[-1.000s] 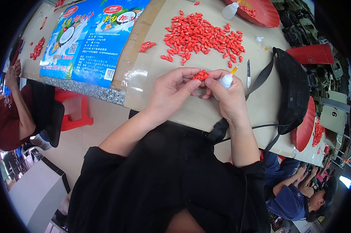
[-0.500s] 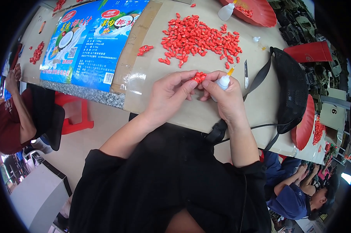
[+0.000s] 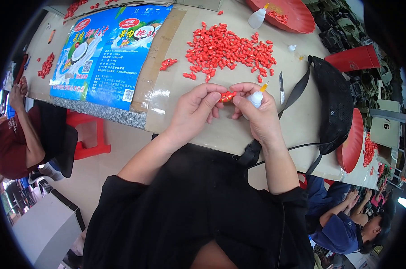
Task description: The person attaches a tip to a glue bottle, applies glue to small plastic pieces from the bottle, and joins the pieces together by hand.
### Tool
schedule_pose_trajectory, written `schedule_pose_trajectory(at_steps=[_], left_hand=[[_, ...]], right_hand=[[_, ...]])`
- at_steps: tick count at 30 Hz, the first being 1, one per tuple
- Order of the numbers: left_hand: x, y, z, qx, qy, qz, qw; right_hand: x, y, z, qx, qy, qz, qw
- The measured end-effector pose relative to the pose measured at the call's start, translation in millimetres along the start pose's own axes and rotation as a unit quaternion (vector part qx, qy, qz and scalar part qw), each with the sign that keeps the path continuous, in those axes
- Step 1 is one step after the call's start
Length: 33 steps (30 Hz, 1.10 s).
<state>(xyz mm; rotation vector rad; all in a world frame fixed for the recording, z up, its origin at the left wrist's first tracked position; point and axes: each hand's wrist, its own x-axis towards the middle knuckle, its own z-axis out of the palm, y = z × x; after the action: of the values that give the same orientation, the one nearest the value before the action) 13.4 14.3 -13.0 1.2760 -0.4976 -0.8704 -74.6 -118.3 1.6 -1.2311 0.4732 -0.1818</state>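
Note:
My left hand (image 3: 193, 110) pinches a small, shiny red piece (image 3: 227, 97) between thumb and fingers, just above the table's near edge. In my right hand (image 3: 265, 117) is a small white squeeze bottle (image 3: 256, 99) with a yellow nozzle, tilted up past the thumb. The right fingertips are close to the red piece; whether they touch it I cannot tell. Beyond my hands spreads a pile of small red pieces (image 3: 225, 50). A larger red piece (image 3: 168, 63) lies alone to its left.
A knife blade (image 3: 281, 87) lies right of my hands, beside a black mesh bag (image 3: 335, 107) with straps. Farther back are another squeeze bottle (image 3: 257, 19) and a red dish (image 3: 292, 18). Blue printed cardboard (image 3: 106, 58) covers the left. People sit at both sides.
The red piece has turned in my fingers and now lies more lengthwise. My right fingers have shifted slightly away from it. The view has moved a little.

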Motion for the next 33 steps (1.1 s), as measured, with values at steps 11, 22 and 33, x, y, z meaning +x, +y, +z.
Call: schedule_pose_trajectory(at_steps=[11,22,33], left_hand=[[1.0,0.5,-3.1,-0.005,-0.033,0.004,0.999],[3.1,-3.0,-5.4,0.003,-0.061,-0.003,0.998],[3.1,-5.0,-6.6,0.001,-0.061,0.037,0.997]], right_hand=[[0.4,1.6,-0.1,-0.013,0.013,0.011,1.0],[-2.3,-0.3,0.3,-0.027,-0.006,-0.004,1.0],[-5.6,-0.4,4.3,-0.045,0.012,-0.027,0.999]])
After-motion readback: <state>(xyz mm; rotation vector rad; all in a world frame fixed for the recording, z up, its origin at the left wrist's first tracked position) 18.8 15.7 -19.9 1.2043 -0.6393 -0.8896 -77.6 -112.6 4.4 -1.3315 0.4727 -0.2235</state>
